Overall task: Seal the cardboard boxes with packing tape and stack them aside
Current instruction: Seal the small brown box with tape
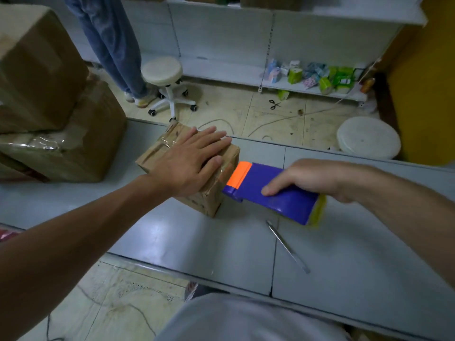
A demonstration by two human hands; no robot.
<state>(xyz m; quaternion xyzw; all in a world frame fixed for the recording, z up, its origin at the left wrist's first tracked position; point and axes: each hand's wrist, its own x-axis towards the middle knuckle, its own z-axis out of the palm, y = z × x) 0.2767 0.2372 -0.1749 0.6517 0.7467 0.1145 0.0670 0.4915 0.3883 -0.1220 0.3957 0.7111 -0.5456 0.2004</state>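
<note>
Your left hand (189, 161) lay flat, fingers straight, on the box (197, 168) on the desk (172, 232); your right hand (310, 178) gripped the dispenser (273, 190) against its side.

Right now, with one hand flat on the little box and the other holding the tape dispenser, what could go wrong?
The left hand only presses flat on the small box, so a tug from the tape dispenser might slide it. Its thumb lies close to the dispenser's orange front edge and could get nicked. A thin metal tool lies on the table near the right hand and might get knocked off.
</note>
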